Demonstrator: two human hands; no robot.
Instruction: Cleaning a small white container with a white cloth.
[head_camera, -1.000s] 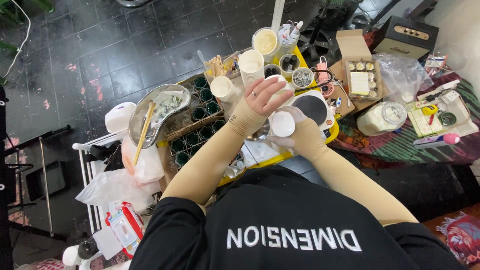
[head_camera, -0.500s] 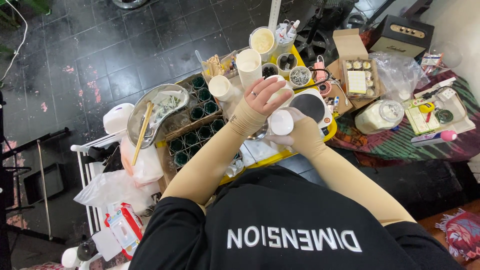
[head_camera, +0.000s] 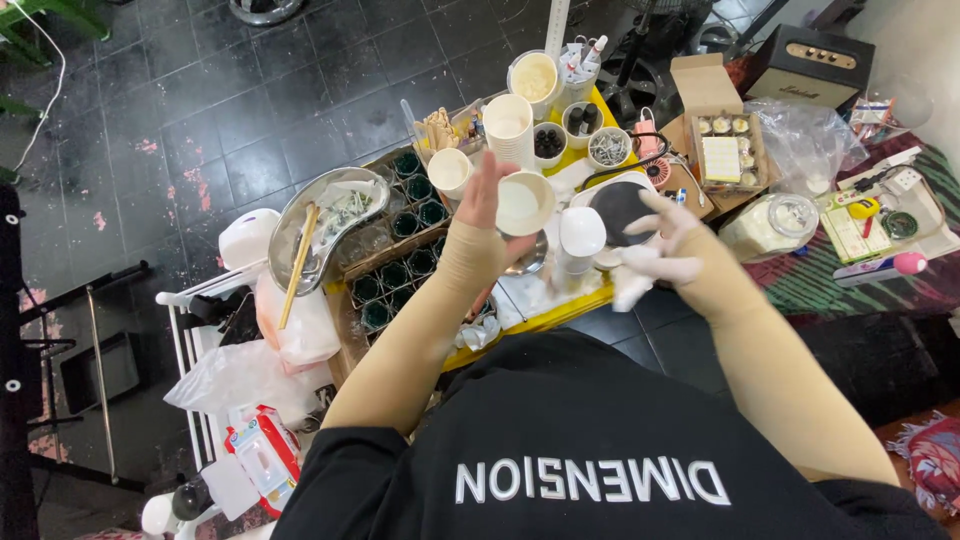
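Observation:
My left hand (head_camera: 487, 203) is raised over the yellow tray table (head_camera: 540, 312) and grips a white paper cup (head_camera: 526, 203) holding pale liquid, its mouth turned toward me. My right hand (head_camera: 668, 232) is off to the right, near a round black plate (head_camera: 618, 208), closed on a crumpled white tissue (head_camera: 634, 276). Between the two hands a white cylinder-shaped container (head_camera: 579, 240) stands upright on the table.
A metal bowl (head_camera: 325, 225) with a wooden stick sits at the left, beside a crate of dark green jars (head_camera: 400, 270). Stacked paper cups (head_camera: 508, 128), small bowls, a cardboard box (head_camera: 715, 130) and a glass jar (head_camera: 770, 225) crowd the back and right. Plastic bags (head_camera: 290, 330) hang at the left.
My hands were together over the cup; now they have parted. The left has lifted the cup up and left, the right has drawn away to the right with the tissue.

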